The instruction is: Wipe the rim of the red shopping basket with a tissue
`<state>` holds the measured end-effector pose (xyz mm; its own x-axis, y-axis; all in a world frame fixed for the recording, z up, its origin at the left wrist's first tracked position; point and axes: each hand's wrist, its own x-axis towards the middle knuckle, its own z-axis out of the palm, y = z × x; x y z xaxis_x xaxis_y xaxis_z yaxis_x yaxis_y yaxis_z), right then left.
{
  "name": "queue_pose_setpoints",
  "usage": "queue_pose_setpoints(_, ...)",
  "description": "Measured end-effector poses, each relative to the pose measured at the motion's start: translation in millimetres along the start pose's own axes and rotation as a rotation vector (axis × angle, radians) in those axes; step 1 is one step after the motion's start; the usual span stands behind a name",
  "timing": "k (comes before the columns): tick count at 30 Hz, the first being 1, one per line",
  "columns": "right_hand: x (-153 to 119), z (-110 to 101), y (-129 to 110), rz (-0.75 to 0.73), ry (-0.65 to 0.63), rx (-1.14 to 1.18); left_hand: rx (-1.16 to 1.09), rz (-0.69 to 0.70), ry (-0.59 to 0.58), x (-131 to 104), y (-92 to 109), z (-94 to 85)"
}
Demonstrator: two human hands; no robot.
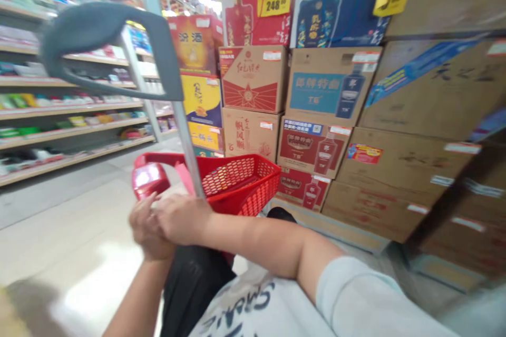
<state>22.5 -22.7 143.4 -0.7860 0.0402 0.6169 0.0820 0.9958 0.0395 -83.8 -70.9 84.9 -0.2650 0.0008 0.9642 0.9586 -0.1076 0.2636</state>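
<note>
Close together near the rear rim of a red shopping basket, my two hands meet around something pale and partly hidden. My left hand has its fingers curled beneath and beside my right hand, whose fingers are bent over the pale item. A shiny red package and a pink strip show just beyond my fingers. The basket's grey metal pole rises by my right hand to a dark grey handle, which neither hand touches.
Stacked cartons with price tags stand ahead and to the right. Shelves of packaged goods line the left side. The pale floor runs between. My knees are bent below the basket.
</note>
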Motion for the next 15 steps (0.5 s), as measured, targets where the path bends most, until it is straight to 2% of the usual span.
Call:
queue_pose_setpoints(1, -8, 3, 0, 0.001, 0.075, 0.015, 0.024, 0.042, -0.021, -2, 0, -2.1)
queue_pose_setpoints(3, -28, 12, 5, -0.108, 0.221, 0.042, 0.057, 0.065, -0.025, -3, 2, -3.8)
queue_pose_setpoints(5, -41, 21, 10, -0.167, 0.295, 0.055, 0.063, 0.038, -0.036, -4, 4, -3.6)
queue_pose_setpoints(7, -40, 23, 9, -0.119, 0.288, 0.077, 0.061, 0.004, -0.027, -3, 5, -3.6)
queue_pose_setpoints(11, -22, 14, -4, 0.045, 0.166, 0.102, 0.042, -0.037, -0.007, -2, 4, -6.6)
queue_pose_setpoints(13, -23, 16, -4, 0.018, 0.189, 0.104, 0.044, -0.034, -0.032, -2, 4, -8.3)
queue_pose_setpoints(15, -32, 24, 3, -0.073, 0.277, 0.092, 0.05, -0.024, -0.06, -4, 4, -9.0)
